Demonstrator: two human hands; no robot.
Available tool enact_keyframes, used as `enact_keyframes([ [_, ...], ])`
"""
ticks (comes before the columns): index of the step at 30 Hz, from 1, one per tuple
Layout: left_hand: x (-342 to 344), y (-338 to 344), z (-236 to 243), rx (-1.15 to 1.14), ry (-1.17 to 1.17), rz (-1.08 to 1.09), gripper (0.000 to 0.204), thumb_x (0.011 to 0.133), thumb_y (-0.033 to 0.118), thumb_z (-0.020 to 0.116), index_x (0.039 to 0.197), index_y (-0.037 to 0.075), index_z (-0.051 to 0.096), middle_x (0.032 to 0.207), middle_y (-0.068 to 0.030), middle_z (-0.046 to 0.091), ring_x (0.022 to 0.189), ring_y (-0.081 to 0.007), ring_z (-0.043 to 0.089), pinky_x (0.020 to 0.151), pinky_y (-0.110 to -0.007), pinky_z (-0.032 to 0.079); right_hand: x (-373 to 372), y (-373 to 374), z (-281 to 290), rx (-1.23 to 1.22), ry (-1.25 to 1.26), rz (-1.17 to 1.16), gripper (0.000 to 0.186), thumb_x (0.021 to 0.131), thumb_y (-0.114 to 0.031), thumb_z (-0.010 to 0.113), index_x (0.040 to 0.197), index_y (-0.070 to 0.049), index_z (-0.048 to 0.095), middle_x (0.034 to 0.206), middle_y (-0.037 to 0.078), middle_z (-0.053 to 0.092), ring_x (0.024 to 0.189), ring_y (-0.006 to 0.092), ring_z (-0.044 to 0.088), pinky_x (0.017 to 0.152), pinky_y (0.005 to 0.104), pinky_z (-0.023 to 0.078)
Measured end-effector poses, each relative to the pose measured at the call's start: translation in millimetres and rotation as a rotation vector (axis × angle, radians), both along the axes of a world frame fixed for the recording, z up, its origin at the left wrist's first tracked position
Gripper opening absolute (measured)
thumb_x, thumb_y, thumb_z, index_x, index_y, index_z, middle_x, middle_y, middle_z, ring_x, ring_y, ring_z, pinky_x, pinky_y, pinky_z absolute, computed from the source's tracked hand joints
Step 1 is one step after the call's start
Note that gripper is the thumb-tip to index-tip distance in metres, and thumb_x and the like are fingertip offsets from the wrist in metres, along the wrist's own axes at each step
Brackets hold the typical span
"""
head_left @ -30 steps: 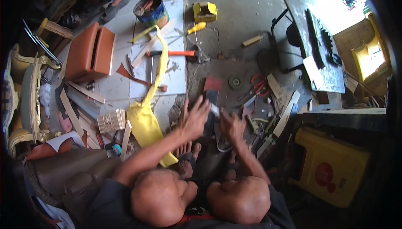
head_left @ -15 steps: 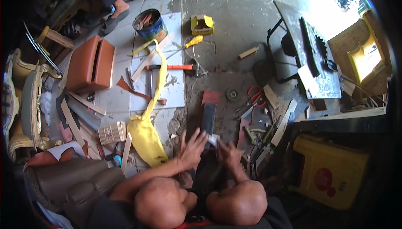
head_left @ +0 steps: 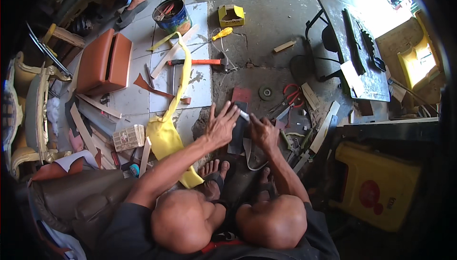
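Observation:
A dark, flat block like a sharpening stone (head_left: 236, 140) lies on the floor in front of my feet, its far end over a reddish piece (head_left: 241, 94). Across its upper part rests a short, pale metal blade (head_left: 244, 115). My right hand (head_left: 264, 135) is closed around the blade's right end, with the index finger pointing along it; any handle is hidden in the fist. From the other side my left hand (head_left: 220, 126) reaches in with fingers stretched out, the fingertips touching the blade's left end. A thin, light strap (head_left: 249, 157) curves beside the block.
Red-handled scissors (head_left: 293, 96), a round disc (head_left: 266, 93) and wood offcuts lie to the right. On the left are a yellow cloth (head_left: 164, 138), a hammer (head_left: 200, 62), a brown upholstered box (head_left: 102, 65) and a tin of tools (head_left: 173, 19). A yellow plastic stool (head_left: 371, 184) stands right.
Both hands have slid forward along the block with the blade, away from me. My forearms are stretched further out and my sandalled feet now show more. The view has shifted slightly.

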State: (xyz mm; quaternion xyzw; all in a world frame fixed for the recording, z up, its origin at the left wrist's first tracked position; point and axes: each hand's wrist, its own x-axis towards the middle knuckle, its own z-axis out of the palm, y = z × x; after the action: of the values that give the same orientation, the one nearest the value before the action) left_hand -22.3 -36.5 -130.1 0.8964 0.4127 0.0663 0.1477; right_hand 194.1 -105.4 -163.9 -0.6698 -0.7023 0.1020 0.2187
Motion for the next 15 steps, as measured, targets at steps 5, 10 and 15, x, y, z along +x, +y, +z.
enact_keyframes([
  [5,-14.4,-45.9,7.8,-0.021,0.073,-0.058,0.059,0.096,0.019,0.057,0.152,0.005,0.052,0.160,-0.0121,0.048,0.157,-0.0338,0.032,0.120,-0.076,0.014,6.3,-26.3,-11.6,0.073,0.030,0.037,0.041,0.088,-0.028,0.077,0.129,-0.028,0.076,0.081,0.013,0.064,0.059,0.0317,0.066,0.055,0.0478,0.052],
  [10,0.7,-1.9,-10.2,0.010,-0.047,0.017,0.053,0.098,0.019,0.056,0.149,0.002,0.055,0.158,-0.0139,0.052,0.154,-0.0336,0.036,0.123,-0.070,0.015,-3.0,7.1,4.7,-0.125,0.095,-0.068,0.040,0.088,-0.025,0.079,0.128,-0.026,0.077,0.083,0.014,0.066,0.067,0.0340,0.068,0.066,0.0505,0.053],
  [15,-12.2,-88.4,30.3,-0.080,0.080,-0.059,0.068,0.092,0.027,0.063,0.153,0.000,0.049,0.159,-0.0150,0.049,0.157,-0.0358,0.029,0.124,-0.072,0.008,12.6,-44.3,1.9,0.180,-0.153,0.139,0.037,0.088,-0.029,0.077,0.125,-0.025,0.078,0.078,0.009,0.062,0.060,0.0265,0.066,0.051,0.0442,0.050],
])
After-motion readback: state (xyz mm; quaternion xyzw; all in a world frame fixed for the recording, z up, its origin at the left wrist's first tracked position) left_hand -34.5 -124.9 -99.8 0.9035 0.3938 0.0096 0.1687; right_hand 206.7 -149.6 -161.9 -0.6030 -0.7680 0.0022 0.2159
